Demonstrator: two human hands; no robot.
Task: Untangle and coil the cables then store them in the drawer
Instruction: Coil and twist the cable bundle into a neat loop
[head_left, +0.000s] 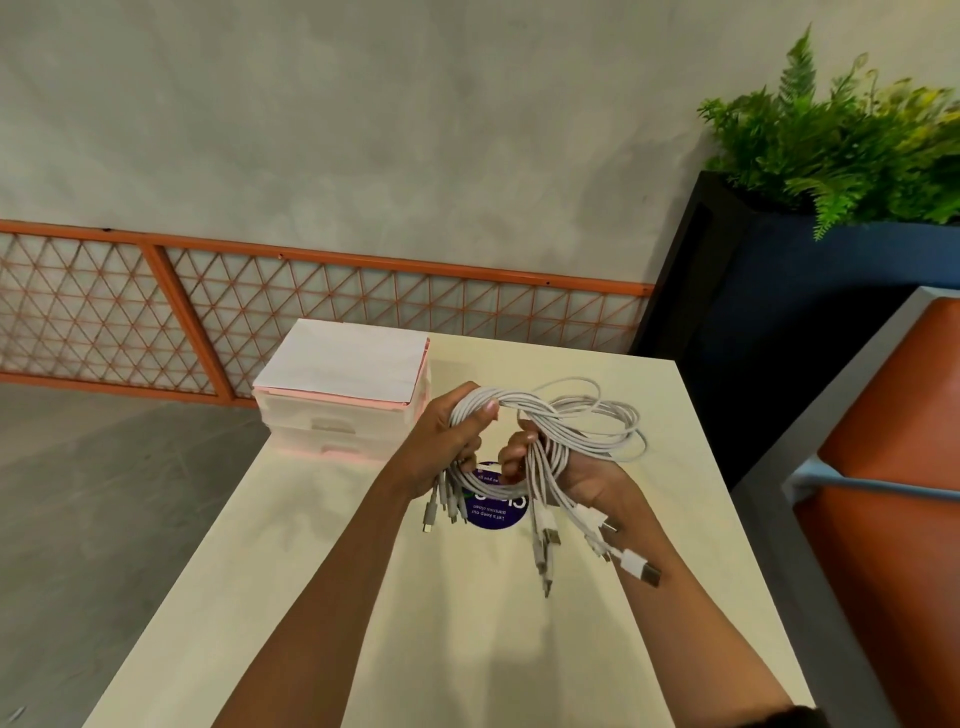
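Note:
A bundle of several white cables (576, 423) hangs above the cream table (415, 597), held between both hands. My left hand (447, 441) grips the left side of the bundle, thumb over the strands. My right hand (561, 467) grips the right side, and loose loops spill out to the right onto the table. USB plug ends (639, 566) dangle below both hands. A small pink and translucent drawer unit (343, 410) stands at the table's far left corner; both its drawers look closed.
A round blue sticker (496, 512) lies on the table under the hands. A dark planter with green ferns (831, 156) stands at the right, beside an orange seat (893, 467). An orange mesh fence (311, 312) runs along the wall behind.

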